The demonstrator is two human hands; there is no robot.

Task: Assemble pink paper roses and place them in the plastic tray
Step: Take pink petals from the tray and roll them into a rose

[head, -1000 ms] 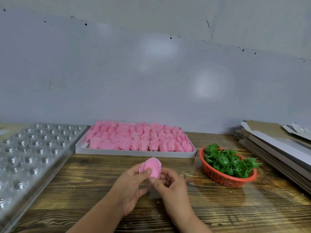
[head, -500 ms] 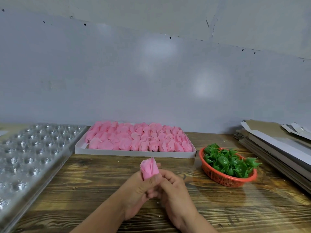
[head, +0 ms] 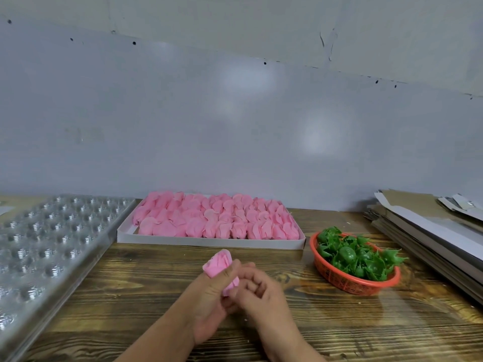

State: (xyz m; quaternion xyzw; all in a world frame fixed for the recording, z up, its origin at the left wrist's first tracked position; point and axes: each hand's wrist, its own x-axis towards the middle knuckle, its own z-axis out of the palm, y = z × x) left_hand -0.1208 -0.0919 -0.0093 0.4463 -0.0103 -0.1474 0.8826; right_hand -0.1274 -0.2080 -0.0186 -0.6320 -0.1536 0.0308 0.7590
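Note:
A rolled pink paper rose (head: pixel 219 263) sticks up and to the left out of my left hand (head: pixel 209 301), whose thumb and fingers curl round it. My right hand (head: pixel 261 296) lies against the rose's lower end with its fingers curled; what they pinch is hidden. The clear plastic tray (head: pixel 52 244) with rows of round cups lies at the left, with no roses in the cups I can see. A white flat box (head: pixel 209 241) full of pink petals stands behind my hands.
A red plastic basket (head: pixel 358 282) of green leaf-shaped bases stands to the right of my hands. Stacked cardboard sheets (head: pixel 431 231) lie at the far right. A grey wall closes the back of the wooden table (head: pixel 130 296).
The flat pink petal was rolled into a tight bud. My hands closed together round it, and the bud now tilts to the left.

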